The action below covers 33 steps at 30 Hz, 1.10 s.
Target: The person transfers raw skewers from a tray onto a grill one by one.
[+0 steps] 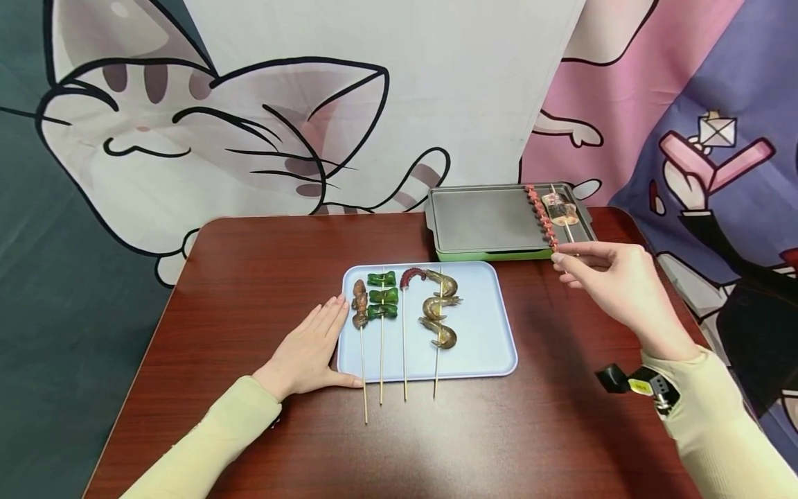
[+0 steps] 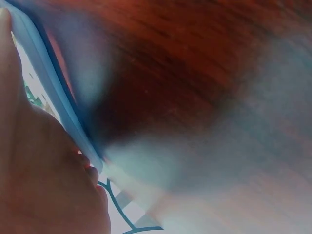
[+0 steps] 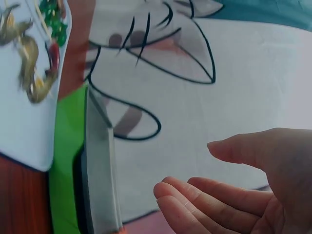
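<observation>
My left hand (image 1: 312, 350) lies along the left edge of the light blue tray (image 1: 480, 333), fingers straight, thumb at its front corner. The tray bears a skewer of brown chunks (image 1: 359, 305), a green pepper skewer (image 1: 383, 296), a dark red tentacle skewer (image 1: 411, 276) and a shrimp skewer (image 1: 442, 305). My right hand (image 1: 614, 284) is just in front of the grill pan (image 1: 480, 218), near the lower end of a skewer of small red pieces (image 1: 541, 216). The right wrist view shows its thumb and fingers apart with nothing between them.
Beside the red skewer on the pan lies a skewer of pale, dark-banded pieces (image 1: 560, 208). The pan has a green base (image 1: 492, 256) and stands at the back of the brown table (image 1: 249, 277). A cartoon cat backdrop (image 1: 436, 90) hangs behind.
</observation>
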Motion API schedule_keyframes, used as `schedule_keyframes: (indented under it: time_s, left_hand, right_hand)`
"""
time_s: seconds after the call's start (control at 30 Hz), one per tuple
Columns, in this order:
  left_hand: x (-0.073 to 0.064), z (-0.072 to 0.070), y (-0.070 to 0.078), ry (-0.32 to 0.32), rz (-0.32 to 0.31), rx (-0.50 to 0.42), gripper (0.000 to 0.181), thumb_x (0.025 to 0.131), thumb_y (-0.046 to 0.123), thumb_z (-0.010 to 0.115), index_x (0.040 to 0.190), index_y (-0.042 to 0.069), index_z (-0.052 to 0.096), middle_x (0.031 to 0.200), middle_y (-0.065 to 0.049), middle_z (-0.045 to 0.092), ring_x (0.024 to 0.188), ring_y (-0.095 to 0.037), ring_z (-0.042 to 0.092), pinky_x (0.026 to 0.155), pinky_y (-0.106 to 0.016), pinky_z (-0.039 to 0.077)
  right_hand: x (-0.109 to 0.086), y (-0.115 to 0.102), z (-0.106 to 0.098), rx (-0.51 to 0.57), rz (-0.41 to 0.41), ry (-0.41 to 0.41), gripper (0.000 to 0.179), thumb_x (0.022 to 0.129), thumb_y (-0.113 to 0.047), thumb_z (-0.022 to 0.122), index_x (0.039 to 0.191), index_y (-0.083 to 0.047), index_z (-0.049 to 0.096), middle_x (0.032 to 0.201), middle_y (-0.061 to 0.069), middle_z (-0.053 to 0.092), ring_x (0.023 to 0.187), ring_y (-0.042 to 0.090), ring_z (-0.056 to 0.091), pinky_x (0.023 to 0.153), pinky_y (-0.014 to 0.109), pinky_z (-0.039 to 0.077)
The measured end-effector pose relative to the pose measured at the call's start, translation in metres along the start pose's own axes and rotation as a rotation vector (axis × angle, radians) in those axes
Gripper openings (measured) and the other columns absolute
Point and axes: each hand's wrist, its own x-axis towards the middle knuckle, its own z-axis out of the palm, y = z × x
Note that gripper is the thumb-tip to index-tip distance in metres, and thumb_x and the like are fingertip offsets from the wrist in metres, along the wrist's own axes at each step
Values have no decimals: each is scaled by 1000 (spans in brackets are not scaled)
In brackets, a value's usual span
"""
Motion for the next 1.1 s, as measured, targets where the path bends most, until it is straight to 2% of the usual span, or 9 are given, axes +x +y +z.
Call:
schedule_keyframes:
  time_s: [0.27,0.53,0.67,0.83,0.97,1.1]
  left_hand:
    - [0,3,-2,21,10,-9,131,75,89,57,154,-12,29,162,-27,23,150,-38,23,121,-48,21]
    - [-1,5,-3,3,3,1,132,75,93,50,155,-10,29,163,-25,22,151,-37,22,122,-46,19]
    - [0,5,-3,7,3,-6,132,75,92,51,155,-10,29,164,-25,22,151,-36,21,122,-46,20]
    - [0,5,-3,5,1,-8,132,75,92,51,155,-10,29,164,-25,22,151,-36,21,122,-46,20]
    - [0,2,-1,9,-2,-13,131,74,90,55,154,-11,30,163,-25,23,150,-37,23,121,-47,21]
    - [0,0,0,-1,-5,-8,131,74,89,58,154,-11,30,163,-26,23,150,-38,23,121,-48,23]
  right_hand:
    - [-16,-6,30,7,-33,-167,37,96,-38,72,118,-8,76,91,3,77,77,12,74,65,23,58]
    - [-27,-5,60,68,-43,-254,34,95,-33,74,115,-6,77,91,1,76,78,12,73,67,25,58]
    - [-34,-3,76,99,-46,-311,36,95,-32,75,116,-4,75,83,-3,74,76,16,72,64,25,54]
    - [-45,3,97,151,-26,-407,37,95,-30,75,116,1,74,81,1,75,76,27,72,63,27,55]
    - [-54,9,115,184,2,-491,41,95,-30,74,118,4,73,85,6,76,75,27,73,66,28,59]
    - [-62,13,132,273,57,-579,44,96,-27,72,121,8,69,84,10,76,74,28,73,67,32,61]
